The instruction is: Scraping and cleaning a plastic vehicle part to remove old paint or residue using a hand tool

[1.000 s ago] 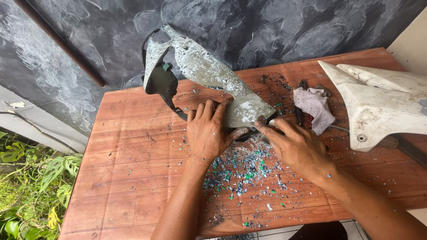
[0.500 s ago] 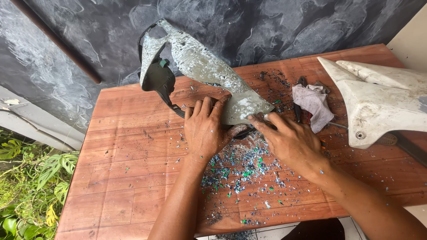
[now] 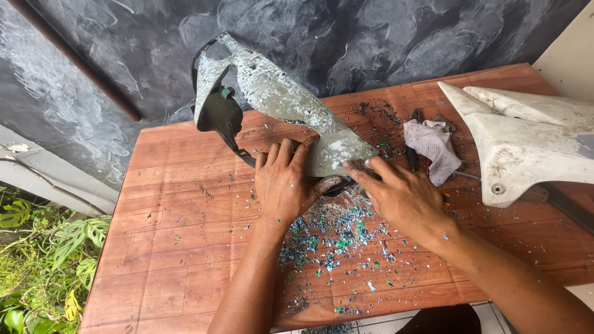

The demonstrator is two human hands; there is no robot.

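A curved grey plastic panel (image 3: 278, 99), mottled with worn paint and black on its inside, lies across the back of a reddish wooden table (image 3: 167, 247). My left hand (image 3: 286, 184) presses flat against the panel's lower edge, fingers spread. My right hand (image 3: 399, 195) is at the panel's pointed right tip, fingers curled on a small tool that is mostly hidden. Several green and blue paint flakes (image 3: 334, 238) are scattered on the table below both hands.
A large white plastic panel (image 3: 526, 142) lies at the table's right end. A crumpled grey rag (image 3: 433, 145) and dark hand tools (image 3: 413, 139) sit beside it. A dark painted wall stands behind; green plants (image 3: 37, 260) grow at the lower left.
The grey panel has shifted slightly left and tilted up at its far end. My right hand has slid a little along the tip; my left hand stays pressed on the panel.
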